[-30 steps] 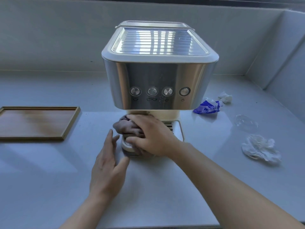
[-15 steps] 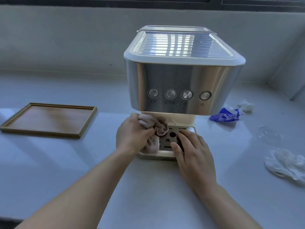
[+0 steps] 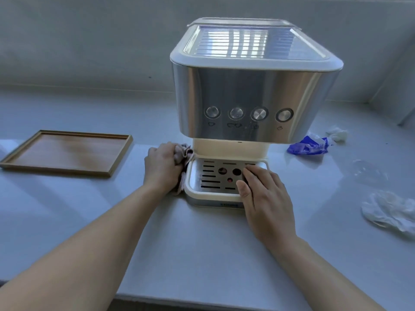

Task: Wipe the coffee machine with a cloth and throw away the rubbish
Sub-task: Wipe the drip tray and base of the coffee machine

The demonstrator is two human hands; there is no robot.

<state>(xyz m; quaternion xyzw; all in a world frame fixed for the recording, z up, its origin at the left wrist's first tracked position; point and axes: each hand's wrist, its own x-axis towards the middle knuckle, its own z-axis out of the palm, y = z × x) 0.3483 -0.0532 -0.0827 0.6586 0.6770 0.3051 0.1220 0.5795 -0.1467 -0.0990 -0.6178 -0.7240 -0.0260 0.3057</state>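
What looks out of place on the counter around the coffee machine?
Rubbish lies loose to the right of the coffee machine: a blue wrapper, a small white wad, a clear plastic piece and a crumpled white tissue. Nothing looks spilled or damaged.

I see the coffee machine [image 3: 253,90] standing at the middle of the counter [image 3: 202,243], close to the far wall. Its drip tray [image 3: 215,187] sticks out on the near side. My left hand [image 3: 162,167] presses the cloth [image 3: 183,153] against the left side of this tray, and my right hand [image 3: 266,198] lies on its right part. A tray [image 3: 65,152] lies well apart at the left. At the right lie a wrapper [image 3: 308,147], a paper ball [image 3: 338,134], a plastic film [image 3: 368,173] and a crumpled tissue [image 3: 390,211].
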